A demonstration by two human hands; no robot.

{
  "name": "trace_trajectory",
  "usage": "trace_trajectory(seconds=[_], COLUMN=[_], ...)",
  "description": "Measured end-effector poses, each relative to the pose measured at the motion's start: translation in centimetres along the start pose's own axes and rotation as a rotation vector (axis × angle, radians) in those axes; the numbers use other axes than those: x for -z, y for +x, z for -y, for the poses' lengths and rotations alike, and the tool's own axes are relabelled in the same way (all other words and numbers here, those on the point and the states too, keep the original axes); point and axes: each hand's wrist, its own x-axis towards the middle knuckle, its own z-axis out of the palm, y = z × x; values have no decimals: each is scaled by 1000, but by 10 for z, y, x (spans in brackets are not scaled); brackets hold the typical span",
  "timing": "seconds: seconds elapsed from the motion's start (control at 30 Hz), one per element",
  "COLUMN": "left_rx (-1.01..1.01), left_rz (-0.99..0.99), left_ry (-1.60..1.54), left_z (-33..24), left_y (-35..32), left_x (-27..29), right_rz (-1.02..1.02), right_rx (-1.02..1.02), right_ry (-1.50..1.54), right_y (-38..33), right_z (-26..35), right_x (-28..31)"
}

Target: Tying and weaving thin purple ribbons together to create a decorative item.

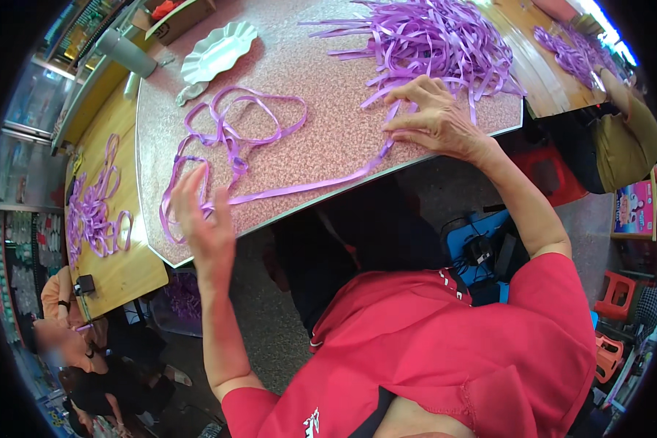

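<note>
Purple ribbon (285,191) pinned under right hand (434,120) fingers; left hand (201,219) open, empty; pink box (634,208) far right.

- Bright, even daylight fills the frame; colours read clean and saturated.
- The strongest light enters at the upper right of the frame, where a patch blows out to white.
- The speckled table (328,139) carries a soft sheen in the upper middle, with no hard glare.
- Shadows are faint; the space under the table in the middle is dark.
- Fisheye bending curves the table edges, and a black vignette rings the corners.
- The left hand (201,219) at lower left shows slight motion blur; a figure at the far lower left is smeared.
</note>
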Motion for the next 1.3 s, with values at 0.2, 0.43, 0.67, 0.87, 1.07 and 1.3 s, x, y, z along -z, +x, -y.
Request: trace_trajectory(seconds=[0.2, 0.43, 0.67, 0.87, 1.07, 1.3], left_rx=[-306, -449, -634, 8, 244, 347], left_rz=[190, 200, 231, 557, 553, 509], left_ry=[-140, -258, -121, -590, -667, -397], left_z=[-62, -101, -87, -23, 74, 143], left_y=[6, 8, 21, 34, 39, 17], left_x=[-65, -106, -67, 19, 90, 157], right_rz=[-66, -80, 316, 258, 152, -108], right_rx=[99, -224, -564, -513, -657, -871], right_ry=[22, 445, 1026, 912, 854, 1025], right_y=[8, 9, 39, 43, 21, -14], right_z=[30, 54, 77, 33, -28, -83], right_x=[-5, -9, 23, 43, 63, 59])
